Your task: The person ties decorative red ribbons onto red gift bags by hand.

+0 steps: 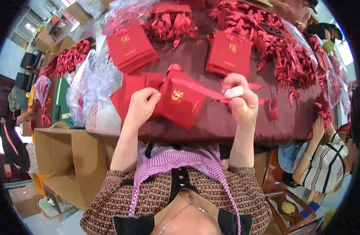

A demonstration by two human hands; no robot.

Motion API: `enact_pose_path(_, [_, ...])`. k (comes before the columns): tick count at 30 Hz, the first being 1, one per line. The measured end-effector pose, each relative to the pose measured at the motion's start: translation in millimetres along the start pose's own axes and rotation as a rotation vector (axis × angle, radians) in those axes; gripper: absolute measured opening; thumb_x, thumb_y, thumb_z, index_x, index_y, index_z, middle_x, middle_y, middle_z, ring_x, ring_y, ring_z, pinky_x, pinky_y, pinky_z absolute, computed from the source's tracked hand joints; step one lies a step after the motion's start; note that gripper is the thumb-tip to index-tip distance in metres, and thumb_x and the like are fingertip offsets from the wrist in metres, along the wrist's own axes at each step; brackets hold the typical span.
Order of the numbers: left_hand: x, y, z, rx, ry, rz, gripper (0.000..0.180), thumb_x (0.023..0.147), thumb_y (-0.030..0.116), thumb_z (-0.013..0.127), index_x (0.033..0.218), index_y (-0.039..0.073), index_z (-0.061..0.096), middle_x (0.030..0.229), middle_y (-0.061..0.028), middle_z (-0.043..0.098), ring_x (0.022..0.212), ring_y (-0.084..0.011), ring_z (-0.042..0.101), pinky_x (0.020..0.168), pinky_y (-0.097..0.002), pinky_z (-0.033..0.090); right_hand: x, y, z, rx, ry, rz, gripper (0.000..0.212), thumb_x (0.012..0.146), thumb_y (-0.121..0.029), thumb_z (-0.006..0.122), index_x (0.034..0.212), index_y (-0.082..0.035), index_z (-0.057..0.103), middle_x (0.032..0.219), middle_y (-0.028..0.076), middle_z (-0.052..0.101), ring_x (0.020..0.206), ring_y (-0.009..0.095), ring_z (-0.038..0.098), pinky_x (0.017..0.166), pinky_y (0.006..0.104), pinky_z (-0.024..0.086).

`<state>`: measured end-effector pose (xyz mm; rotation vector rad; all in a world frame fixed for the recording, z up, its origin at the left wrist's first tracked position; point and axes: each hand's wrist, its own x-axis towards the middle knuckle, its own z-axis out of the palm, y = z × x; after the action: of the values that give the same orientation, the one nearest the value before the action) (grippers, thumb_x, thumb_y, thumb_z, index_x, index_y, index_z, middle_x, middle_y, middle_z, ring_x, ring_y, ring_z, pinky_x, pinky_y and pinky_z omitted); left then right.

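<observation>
A red paper gift bag (184, 102) with a gold emblem lies tilted in front of me on the dark red tablecloth. My left hand (142, 105) is closed in a pinch at the bag's left edge. From the bag's upper right side a red ribbon (211, 93) stretches across to my right hand (242, 100), whose fingers are closed on it. White wrapping covers one fingertip of that hand, and a yellowish band circles another finger. More red bags (127, 88) lie partly under my left hand and the nearest bag.
Stacks of red bags (133, 47) (229, 53) stand farther back. Heaps of ribboned bags (282, 58) cover the right side. Clear plastic wrapping (86, 88) lies left, above an open cardboard box (70, 160). Other people work at the right edge, one in a striped top (323, 164).
</observation>
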<state>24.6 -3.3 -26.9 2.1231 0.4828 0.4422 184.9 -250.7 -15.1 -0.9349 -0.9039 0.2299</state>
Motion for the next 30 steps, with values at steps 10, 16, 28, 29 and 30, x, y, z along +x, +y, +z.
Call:
enact_pose_path(10, [6.2,-22.0,11.3,-0.219,0.012,-0.112,0.016,0.087,0.009,0.062,0.092,-0.006,0.065,0.067,-0.0027,0.061,0.067,-0.0066,0.053,0.060,-0.0252,0.044,2.4,10.2,59.1,-0.061,-0.141,0.354,0.031,0.091,-0.006,0.060,0.120,0.000,0.053,0.093,0.003,0.057,0.082,0.011,0.056,0.077,0.0239,0.047])
enact_pose_path(16, [-0.8,-20.3,7.5,-0.300,-0.071,-0.137,0.019,0.085,0.004,0.062,0.102,-0.005,0.064,0.076,0.0004,0.061,0.071,-0.0059,0.053,0.064,-0.0231,0.045,-17.2,58.9,66.7,-0.408,-0.152,0.305,0.027,0.079,-0.002,0.070,0.105,-0.004,0.062,0.086,0.003,0.063,0.083,0.012,0.058,0.076,0.0263,0.045])
enact_pose_path(28, [-6.6,-13.2,2.4,-0.454,-0.205,-0.122,0.031,0.082,-0.002,0.062,0.114,-0.004,0.061,0.088,0.0010,0.059,0.080,-0.0062,0.053,0.071,-0.0213,0.045,-18.2,69.9,80.2,-0.880,-0.189,0.071,0.012,0.077,-0.007,0.071,0.088,-0.009,0.067,0.081,0.002,0.064,0.083,0.021,0.056,0.079,0.0328,0.040])
enact_pose_path(29, [-7.0,-13.4,2.3,-0.451,-0.191,-0.107,0.031,0.083,-0.002,0.062,0.114,-0.004,0.061,0.088,0.0009,0.059,0.080,-0.0063,0.053,0.071,-0.0214,0.046,-17.5,69.6,81.3,-0.914,-0.203,0.039,0.012,0.076,-0.009,0.072,0.087,-0.009,0.067,0.080,0.003,0.063,0.082,0.021,0.056,0.078,0.0333,0.039])
enact_pose_path(30, [-6.8,-13.0,1.9,-0.452,-0.194,-0.108,0.031,0.083,-0.002,0.062,0.114,-0.004,0.061,0.088,0.0009,0.059,0.080,-0.0063,0.053,0.071,-0.0214,0.046,-17.1,69.2,82.3,-0.951,-0.215,0.008,0.013,0.076,-0.010,0.072,0.087,-0.009,0.066,0.079,0.003,0.063,0.081,0.022,0.056,0.076,0.0338,0.039])
